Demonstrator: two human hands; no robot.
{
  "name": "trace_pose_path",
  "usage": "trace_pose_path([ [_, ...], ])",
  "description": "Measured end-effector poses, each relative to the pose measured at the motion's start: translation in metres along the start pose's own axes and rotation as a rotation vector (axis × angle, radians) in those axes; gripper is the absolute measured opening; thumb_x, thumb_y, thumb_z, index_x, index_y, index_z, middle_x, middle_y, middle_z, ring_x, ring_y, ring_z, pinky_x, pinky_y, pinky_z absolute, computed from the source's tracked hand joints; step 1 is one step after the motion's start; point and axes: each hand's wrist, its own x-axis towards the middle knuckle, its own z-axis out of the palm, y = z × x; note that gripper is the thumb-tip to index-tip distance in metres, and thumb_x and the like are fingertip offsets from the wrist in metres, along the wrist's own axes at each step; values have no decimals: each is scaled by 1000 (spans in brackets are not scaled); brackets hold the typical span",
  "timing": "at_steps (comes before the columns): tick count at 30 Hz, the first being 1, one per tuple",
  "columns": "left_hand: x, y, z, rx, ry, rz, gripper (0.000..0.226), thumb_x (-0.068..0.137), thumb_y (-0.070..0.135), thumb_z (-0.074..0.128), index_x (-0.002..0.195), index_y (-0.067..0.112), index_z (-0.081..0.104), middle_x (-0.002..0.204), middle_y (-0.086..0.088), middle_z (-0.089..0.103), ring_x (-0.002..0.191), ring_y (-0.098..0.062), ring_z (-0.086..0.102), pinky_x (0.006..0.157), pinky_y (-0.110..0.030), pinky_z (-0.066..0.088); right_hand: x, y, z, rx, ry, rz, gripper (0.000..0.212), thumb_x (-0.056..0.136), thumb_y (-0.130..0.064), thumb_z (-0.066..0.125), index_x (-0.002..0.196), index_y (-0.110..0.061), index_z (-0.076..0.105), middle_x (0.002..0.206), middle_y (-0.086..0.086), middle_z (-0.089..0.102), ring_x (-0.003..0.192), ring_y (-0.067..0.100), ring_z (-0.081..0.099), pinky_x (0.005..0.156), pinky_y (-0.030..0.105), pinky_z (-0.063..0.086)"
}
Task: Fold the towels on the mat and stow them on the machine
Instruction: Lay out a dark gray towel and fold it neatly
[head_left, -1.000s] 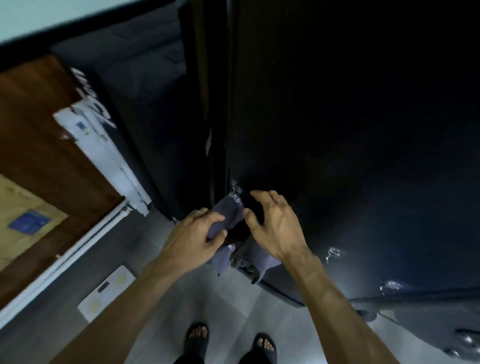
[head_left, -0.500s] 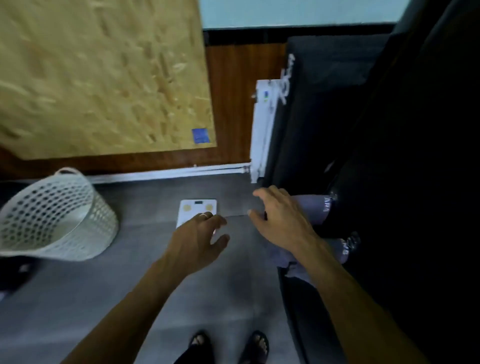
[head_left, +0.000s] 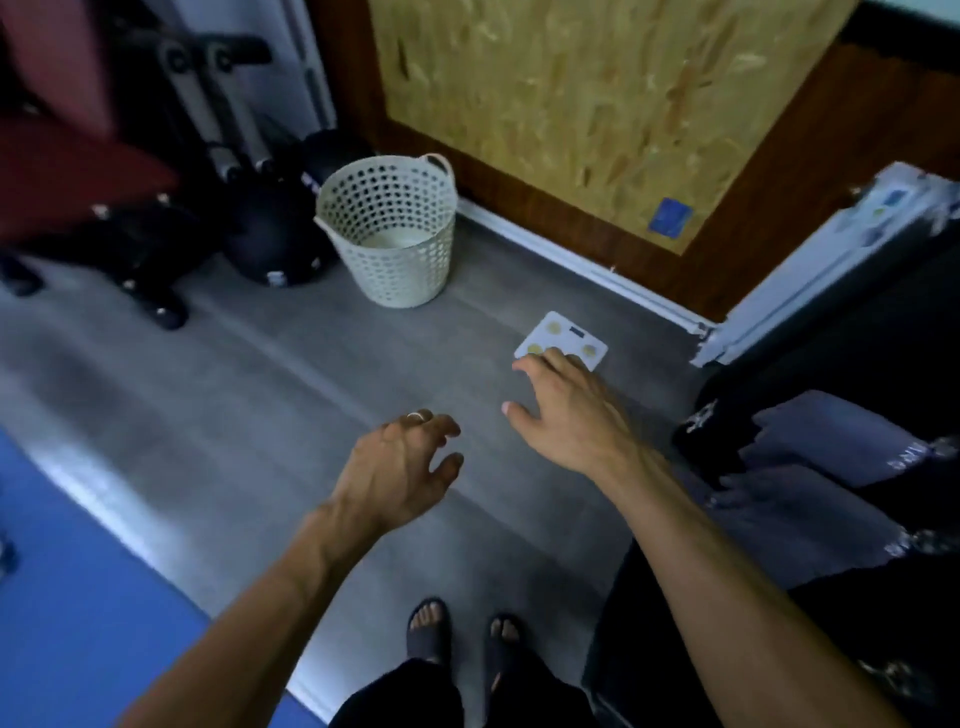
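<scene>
Grey folded towels (head_left: 831, 467) lie stacked on the dark machine (head_left: 857, 649) at right; left hand (head_left: 400, 467) and right hand (head_left: 571, 415) empty, fingers loosely spread; suggest heading to the blue mat (head_left: 78, 597) and checking for remaining towels.

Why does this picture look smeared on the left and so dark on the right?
Head view: the red seat and black gear at upper left are streaked with blur. The dark machine on the right is underlit, so the grey towels on it barely stand out. The basket, left hand and right hand are fairly sharp. The wide lens bends the white skirting.
</scene>
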Motion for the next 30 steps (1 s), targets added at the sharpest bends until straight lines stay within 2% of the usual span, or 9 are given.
trace_pose_path([
  [6,-120,-26,13,-18,122,-335,35,92,39,54,123,25,58,109,3,63,98,-20,63,77,-33,52,-17,-76,47,-45,-138,-318,48,93,-43,54,134,-20,47,128,5,51,120,26,48,98,40,40],
  [12,-251,-19,38,-96,209,-684,36,92,41,55,124,24,57,114,4,63,102,-15,63,77,-35,54,-66,-150,94,-94,-283,-613,45,93,-42,54,130,-18,49,125,5,54,118,26,50,94,37,40],
  [15,-319,-14,52,-139,268,-857,35,91,40,56,122,25,58,113,5,64,103,-14,63,77,-34,53,-100,-194,121,-114,-351,-758,43,91,-42,56,126,-17,51,123,6,55,118,27,50,95,40,43],
  [24,-521,-7,96,-255,449,-1308,34,88,41,59,118,24,60,109,5,64,101,-15,62,77,-32,51,-234,-351,213,-232,-538,-1168,47,93,-42,53,132,-17,48,127,7,53,121,28,48,99,42,42],
  [30,-673,-28,121,-305,538,-1481,36,89,41,55,119,23,59,110,5,63,102,-13,62,78,-33,51,-355,-469,288,-286,-572,-1357,46,93,-43,54,131,-16,48,126,6,53,118,28,49,97,43,42],
])
